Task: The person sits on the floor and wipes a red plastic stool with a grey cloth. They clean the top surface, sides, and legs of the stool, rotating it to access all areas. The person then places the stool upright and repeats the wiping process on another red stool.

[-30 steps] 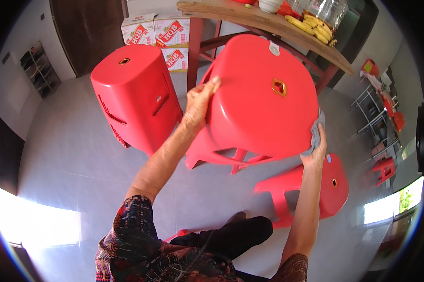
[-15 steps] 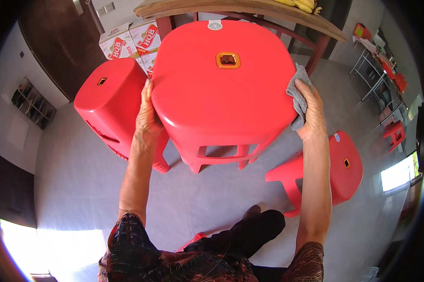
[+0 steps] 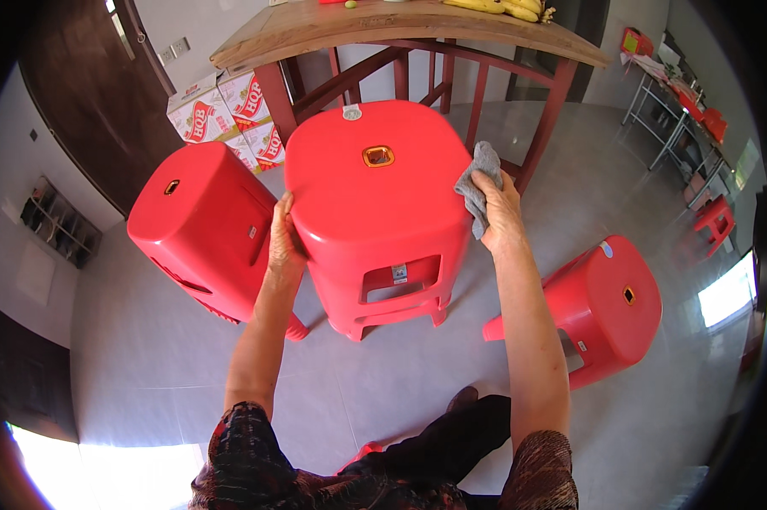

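A red plastic stool (image 3: 375, 200) stands upright in front of me, with a gold-rimmed hole in its seat and a small round label near the far edge. My left hand (image 3: 286, 238) is closed on the left side of the seat, thumb up along the edge. In my right hand (image 3: 502, 212) is a folded grey cloth (image 3: 475, 183), pressed between the fingers and the right edge of the stool. The fingers under the cloth are partly hidden.
Close on the left stands another red stool (image 3: 200, 200). A third red stool (image 3: 613, 297) is to the right. Behind are a wooden table (image 3: 332, 38) with bananas (image 3: 519, 10) and stacked cartons (image 3: 217, 119). Farther right stands a metal-legged table (image 3: 668, 115).
The middle stool is lower and farther from me, and both hands have gone down with it. The cloth remains in the right hand, and more of the table shows behind.
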The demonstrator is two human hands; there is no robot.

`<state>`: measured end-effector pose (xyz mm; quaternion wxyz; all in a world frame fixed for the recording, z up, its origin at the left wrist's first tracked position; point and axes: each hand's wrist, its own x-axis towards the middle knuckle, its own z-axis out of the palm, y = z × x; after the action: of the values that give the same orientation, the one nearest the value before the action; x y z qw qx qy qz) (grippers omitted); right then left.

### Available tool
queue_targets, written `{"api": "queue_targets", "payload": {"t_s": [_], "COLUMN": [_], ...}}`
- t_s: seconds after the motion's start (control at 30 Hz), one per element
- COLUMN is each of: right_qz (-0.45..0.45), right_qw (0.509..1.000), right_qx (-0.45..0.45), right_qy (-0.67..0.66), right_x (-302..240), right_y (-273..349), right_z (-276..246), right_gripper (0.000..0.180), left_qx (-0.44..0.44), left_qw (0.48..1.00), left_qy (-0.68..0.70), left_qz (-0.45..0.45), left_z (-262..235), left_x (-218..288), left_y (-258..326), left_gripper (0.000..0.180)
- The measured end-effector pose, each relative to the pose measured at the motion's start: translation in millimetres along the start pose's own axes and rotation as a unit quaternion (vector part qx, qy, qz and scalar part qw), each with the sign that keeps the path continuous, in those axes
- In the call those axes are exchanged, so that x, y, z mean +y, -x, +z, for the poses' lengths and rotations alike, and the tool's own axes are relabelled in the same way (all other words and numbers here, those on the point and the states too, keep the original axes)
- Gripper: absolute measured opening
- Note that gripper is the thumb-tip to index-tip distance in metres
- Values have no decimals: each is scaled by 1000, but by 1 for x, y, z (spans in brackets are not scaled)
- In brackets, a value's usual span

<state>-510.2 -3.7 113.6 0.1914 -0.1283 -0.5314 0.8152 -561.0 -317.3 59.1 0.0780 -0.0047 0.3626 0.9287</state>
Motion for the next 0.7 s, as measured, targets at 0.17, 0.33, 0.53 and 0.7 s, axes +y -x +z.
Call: {"api": "queue_targets", "payload": {"t_s": [0.17, 0.33, 0.53, 0.7], "right_qz": [33, 28, 93, 106], "right_qw": [997, 997, 995, 984], "right_qx": [-32, -52, 43, 142], "right_qy": [-54, -40, 3, -15], "right_x": [7, 21, 31, 35], "right_y": [19, 70, 158, 220], "right_z": [-34, -105, -189, -251], "right_gripper": [44, 39, 42, 37], "left_qx": [24, 30, -6, 43], "left_qw": [999, 996, 995, 982], "left_qy": [-12, -63, -91, -182], "left_qz": [-34, -50, -37, -13], "left_z": [-17, -31, -44, -42], "left_x": [-31, -36, -43, -45], "left_y": [-17, -23, -21, -18], "left_gripper": [66, 70, 70, 74]}}
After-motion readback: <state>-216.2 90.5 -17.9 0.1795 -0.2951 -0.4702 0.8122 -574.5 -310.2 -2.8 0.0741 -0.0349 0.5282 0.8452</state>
